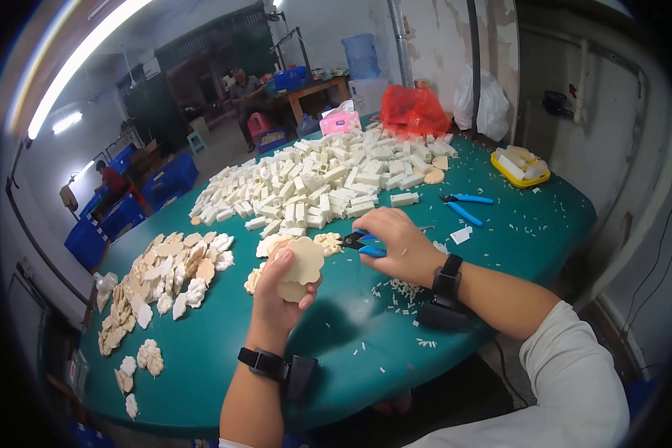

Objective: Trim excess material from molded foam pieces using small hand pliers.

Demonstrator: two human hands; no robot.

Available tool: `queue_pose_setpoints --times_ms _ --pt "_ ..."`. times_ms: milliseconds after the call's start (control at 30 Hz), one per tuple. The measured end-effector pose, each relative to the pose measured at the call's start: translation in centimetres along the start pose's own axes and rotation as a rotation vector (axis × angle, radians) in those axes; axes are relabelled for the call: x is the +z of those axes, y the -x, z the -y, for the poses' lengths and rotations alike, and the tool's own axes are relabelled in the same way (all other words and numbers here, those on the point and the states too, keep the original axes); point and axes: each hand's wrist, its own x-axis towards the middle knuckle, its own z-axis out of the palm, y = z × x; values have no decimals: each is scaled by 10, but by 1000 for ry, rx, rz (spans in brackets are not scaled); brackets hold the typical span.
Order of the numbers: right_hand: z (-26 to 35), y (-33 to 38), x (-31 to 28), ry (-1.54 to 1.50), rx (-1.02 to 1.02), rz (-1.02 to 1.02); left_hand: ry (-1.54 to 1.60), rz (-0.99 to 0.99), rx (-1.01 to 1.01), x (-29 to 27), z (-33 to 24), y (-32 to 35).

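Left hand (282,278) grips flat cream scalloped pieces (304,259); right hand (401,243) grips blue-handled, dark-tipped cutters (372,252)

The left hand is closed around the cream pieces, thumb across the near face, holding them up above a green-topped table (526,239). At least two overlap in its grasp (the lower one shows mostly at its edge). The right hand is curled around the cutters, their dark tips pointing left toward a knobbly pale-yellow piece (328,243) lying behind the held ones; whether the tips touch it, I cannot tell. Each wrist wears a black strap with a dark box.

Below the right hand lies a scatter of small white slivers (405,293). Beyond both hands spreads a large heap of white, hollow rectangular blocks (313,179), with a crumpled red plastic bag (414,112) and a pink-and-white tissue pack (340,122) at its far edge. To the left sits a pile of cream and white scalloped pieces (175,272). To the right, a second blue-handled hand tool (464,213) lies open, nearer than a yellow-rimmed tray (548,178) of white items. In the background, a person (245,93) sits near a wooden desk (315,95).
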Motion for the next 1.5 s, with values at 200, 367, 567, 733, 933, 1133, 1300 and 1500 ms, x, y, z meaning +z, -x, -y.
queue_pose_setpoints --times_ms 200,367,567,733,933,1133,1300,1500 --pt "4 1 6 -2 -95 58 -17 71 -34 3 -1 3" --pt "5 4 9 -63 -52 69 -6 58 -36 6 0 3" --pt "6 3 8 -63 -74 57 -15 81 -49 5 0 4" --pt "8 3 6 -77 -70 75 -25 79 -52 3 1 3" --pt "8 4 5 -86 -46 105 5 83 -65 2 2 3" --pt "9 4 5 -78 -8 129 1 62 -73 2 2 4" --pt "19 4 1 -67 62 95 16 49 -62 -1 3 2" --pt "15 4 2 -35 77 6 -56 -44 13 12 2 3"
